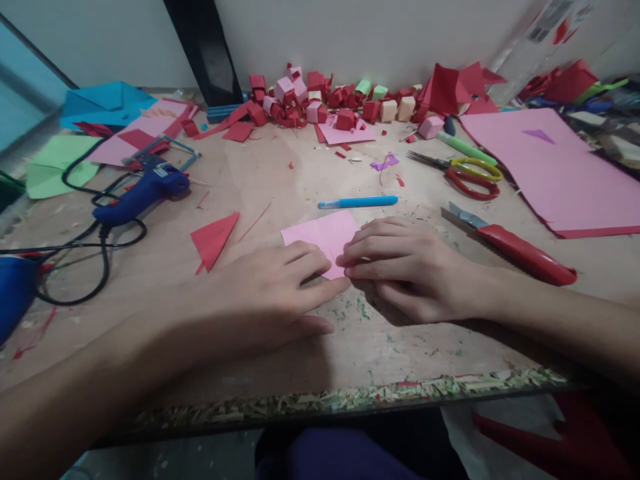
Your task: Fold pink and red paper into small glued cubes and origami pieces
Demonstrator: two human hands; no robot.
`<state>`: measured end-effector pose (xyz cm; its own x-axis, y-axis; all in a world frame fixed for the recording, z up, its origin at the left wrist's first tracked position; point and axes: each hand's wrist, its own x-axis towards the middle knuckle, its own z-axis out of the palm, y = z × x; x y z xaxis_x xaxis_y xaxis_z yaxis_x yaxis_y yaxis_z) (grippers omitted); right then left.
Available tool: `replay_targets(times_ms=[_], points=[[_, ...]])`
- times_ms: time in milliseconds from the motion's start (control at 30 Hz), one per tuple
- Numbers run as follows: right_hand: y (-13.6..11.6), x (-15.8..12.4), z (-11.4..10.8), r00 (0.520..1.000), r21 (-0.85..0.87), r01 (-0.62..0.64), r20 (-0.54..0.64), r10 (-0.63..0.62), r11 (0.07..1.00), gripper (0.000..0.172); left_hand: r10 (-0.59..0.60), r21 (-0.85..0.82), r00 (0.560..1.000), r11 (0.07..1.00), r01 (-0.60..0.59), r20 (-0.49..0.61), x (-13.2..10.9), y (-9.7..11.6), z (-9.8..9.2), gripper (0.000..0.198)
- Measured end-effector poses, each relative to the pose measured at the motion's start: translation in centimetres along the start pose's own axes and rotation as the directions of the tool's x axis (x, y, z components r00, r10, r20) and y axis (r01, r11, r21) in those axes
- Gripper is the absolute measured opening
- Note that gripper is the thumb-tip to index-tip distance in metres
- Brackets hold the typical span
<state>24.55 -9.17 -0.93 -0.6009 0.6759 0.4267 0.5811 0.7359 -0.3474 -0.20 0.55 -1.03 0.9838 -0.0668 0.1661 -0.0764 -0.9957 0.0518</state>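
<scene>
A small piece of pink paper lies on the work surface under both my hands, with a crease line near its middle. My left hand rests on the paper's lower left part, fingers stretched out and thumb apart below. From the right, my right hand bends its fingers together onto the paper's right edge, fingertips close to my left index finger. Just beyond the paper lies a blue pen. A red paper triangle sits to the left of my left hand.
On the left is a blue glue gun with looping black cable. Scissors and a red-handled cutter lie to the right, near large pink sheets. Small paper cubes pile along the back wall. Shreds line the front edge.
</scene>
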Motion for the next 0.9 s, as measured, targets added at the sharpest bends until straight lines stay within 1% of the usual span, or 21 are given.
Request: replay_targets(times_ms=[100,267,400,567,667,767,900], points=[[0.21,0.03,-0.08,1.0,0.032,-0.005,-0.005,0.006,0.999,0.025,-0.004,0.018,1.0,1.0,0.004,-0.006,0.02,-0.03,-0.02,0.04],[0.33,0.01,-0.15,1.0,0.026,-0.001,0.0,0.001,1.0,0.027,0.006,0.028,1.0,1.0,-0.006,-0.012,-0.17,-0.06,-0.18,0.038],[0.24,0.09,-0.37,1.0,0.02,0.006,0.014,-0.006,1.0,0.028,-0.012,0.057,1.0,0.998,0.013,-0.025,-0.39,0.19,-0.37,0.032],[0.17,0.18,-0.32,1.0,-0.018,0.021,0.013,-0.021,1.0,0.026,-0.021,0.055,0.997,0.998,0.025,-0.071,-0.62,0.34,-0.38,0.036],[0.15,0.03,-0.1,0.998,-0.07,0.062,0.013,-0.062,0.996,0.023,-0.04,0.049,0.994,0.998,0.045,-0.1,-0.7,0.38,-0.34,0.038],[0.11,-0.21,0.07,0.994,-0.122,0.107,0.027,-0.104,0.987,0.02,-0.038,0.035,0.994,0.999,0.041,-0.099,-0.71,0.38,-0.33,0.037],[0.02,-0.28,0.02,0.993,-0.124,0.107,0.059,-0.101,0.986,0.021,-0.033,0.017,0.996,0.999,0.034,-0.086,-0.72,0.2,-0.21,0.036]])
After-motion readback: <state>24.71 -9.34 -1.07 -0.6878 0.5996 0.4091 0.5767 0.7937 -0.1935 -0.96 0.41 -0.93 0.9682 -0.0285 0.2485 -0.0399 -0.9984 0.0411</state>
